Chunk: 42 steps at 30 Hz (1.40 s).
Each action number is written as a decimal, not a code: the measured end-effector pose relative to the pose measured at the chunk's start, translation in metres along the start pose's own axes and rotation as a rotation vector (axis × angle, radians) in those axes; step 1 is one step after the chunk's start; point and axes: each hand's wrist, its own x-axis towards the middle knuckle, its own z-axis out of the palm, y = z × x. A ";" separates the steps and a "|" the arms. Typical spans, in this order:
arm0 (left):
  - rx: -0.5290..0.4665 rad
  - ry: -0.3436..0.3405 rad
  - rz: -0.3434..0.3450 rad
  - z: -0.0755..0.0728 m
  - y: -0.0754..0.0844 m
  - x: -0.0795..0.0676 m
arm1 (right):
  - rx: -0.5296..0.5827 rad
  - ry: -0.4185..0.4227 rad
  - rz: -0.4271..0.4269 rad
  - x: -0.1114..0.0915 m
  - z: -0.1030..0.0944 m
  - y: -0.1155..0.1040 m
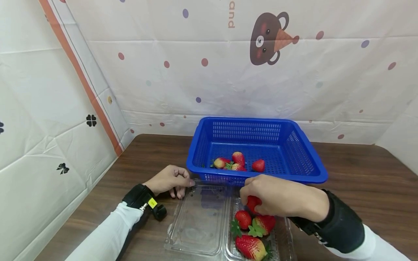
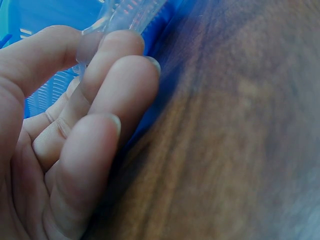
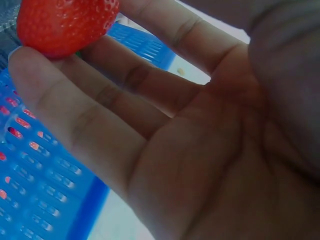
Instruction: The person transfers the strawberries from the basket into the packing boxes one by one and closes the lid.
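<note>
My right hand (image 1: 277,194) holds a red strawberry (image 1: 253,203) in its fingers, low over the far part of a clear plastic clamshell box (image 1: 286,239). In the right wrist view the same strawberry (image 3: 65,25) sits at the fingertips. Three more strawberries with green leaves lie in the box, one (image 1: 250,247) near its front. My left hand (image 1: 169,180) pinches the far left corner of the box's opened lid (image 1: 202,221) between thumb and finger. The left wrist view shows the clear plastic edge (image 2: 132,15) between them, the other fingers curled loosely.
A blue plastic basket (image 1: 248,130) stands just behind the box, with several strawberries (image 1: 238,158) near its front wall. Both stand on a brown wooden table (image 1: 156,152). Patterned white sheets (image 1: 163,87) hang behind and to the left.
</note>
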 end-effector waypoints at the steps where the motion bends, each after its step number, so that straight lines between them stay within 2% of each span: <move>1: 0.000 0.000 -0.001 0.000 0.000 0.000 | 0.000 -0.003 0.003 0.000 0.001 0.000; 18: 0.004 -0.006 0.009 0.000 -0.001 0.000 | 0.000 -0.046 0.050 0.007 0.012 0.003; 42: -0.011 -0.013 0.005 0.000 -0.002 0.001 | -0.023 -0.050 0.070 0.011 0.018 0.006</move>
